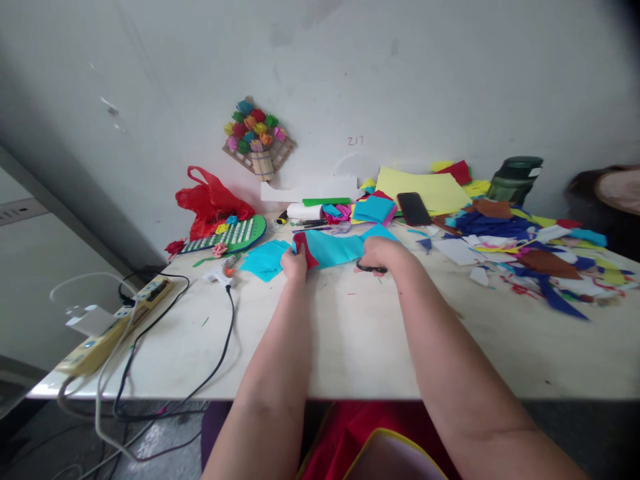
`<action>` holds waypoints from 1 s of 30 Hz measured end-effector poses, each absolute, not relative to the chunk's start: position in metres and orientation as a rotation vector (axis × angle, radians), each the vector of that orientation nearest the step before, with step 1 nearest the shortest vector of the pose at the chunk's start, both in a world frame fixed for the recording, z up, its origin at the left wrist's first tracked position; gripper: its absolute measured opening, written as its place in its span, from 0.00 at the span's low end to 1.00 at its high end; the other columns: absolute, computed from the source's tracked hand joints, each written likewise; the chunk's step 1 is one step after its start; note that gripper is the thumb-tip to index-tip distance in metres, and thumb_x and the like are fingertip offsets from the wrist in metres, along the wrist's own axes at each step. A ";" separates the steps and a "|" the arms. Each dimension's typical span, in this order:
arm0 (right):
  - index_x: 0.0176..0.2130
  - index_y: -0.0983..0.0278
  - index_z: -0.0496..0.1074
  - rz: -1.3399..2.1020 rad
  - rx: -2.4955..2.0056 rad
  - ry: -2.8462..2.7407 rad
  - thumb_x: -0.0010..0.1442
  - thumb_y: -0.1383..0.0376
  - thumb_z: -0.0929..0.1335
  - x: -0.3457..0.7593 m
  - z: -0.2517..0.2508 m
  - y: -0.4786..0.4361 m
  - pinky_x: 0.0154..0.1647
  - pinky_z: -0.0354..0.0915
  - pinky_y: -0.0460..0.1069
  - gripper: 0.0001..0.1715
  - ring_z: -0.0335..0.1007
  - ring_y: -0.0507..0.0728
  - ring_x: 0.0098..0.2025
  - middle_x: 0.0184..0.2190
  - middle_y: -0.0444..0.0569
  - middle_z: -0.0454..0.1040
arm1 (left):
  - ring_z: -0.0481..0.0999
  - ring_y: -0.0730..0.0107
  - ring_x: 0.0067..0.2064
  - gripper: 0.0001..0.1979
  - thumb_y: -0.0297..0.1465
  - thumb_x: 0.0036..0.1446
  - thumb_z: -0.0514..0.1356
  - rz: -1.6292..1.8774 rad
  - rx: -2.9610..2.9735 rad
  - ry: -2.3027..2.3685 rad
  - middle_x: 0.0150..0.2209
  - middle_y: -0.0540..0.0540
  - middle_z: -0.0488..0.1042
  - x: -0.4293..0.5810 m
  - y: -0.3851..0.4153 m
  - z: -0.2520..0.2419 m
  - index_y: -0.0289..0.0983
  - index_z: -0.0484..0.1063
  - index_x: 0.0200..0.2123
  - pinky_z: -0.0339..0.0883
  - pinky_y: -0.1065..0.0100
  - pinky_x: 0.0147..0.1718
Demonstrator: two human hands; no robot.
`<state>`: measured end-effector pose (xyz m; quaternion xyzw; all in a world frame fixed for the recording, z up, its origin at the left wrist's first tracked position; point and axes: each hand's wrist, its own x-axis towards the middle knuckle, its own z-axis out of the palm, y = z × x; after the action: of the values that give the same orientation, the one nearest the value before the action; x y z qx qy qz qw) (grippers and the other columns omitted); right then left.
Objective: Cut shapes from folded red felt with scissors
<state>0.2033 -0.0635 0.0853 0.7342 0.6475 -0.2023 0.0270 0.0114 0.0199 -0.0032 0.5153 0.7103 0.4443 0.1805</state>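
From here I see a long, thin strip of turquoise paper-like sheet (335, 249), nearer than a black rectangular phone (413, 209) and left of it. Its long axis runs left to right, the right end angling away toward the phone. The left hand (295, 261) pinches a small, dark red, paper-like piece (311, 251) against the strip's left end. The right hand (379, 255) grips black-handled scissors (373, 269) near the other end; I cannot make out their blades. Far right of the phone, another person (603, 203) is cut off.
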 end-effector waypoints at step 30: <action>0.42 0.59 0.70 -0.526 2.430 2.614 0.45 0.64 0.71 0.171 0.042 -0.041 0.28 0.59 0.44 0.21 0.71 0.55 0.36 0.35 0.44 0.76 | 0.74 0.58 0.34 0.18 0.44 0.52 0.54 1.235 1.499 2.064 0.32 0.37 0.75 -0.002 0.023 -0.003 0.34 0.73 0.32 0.62 0.66 0.32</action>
<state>0.1711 -0.0410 0.0422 0.6554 0.7050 -0.1419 -0.2311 -0.0024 0.0234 -0.0025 0.5226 0.7197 0.4306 0.1532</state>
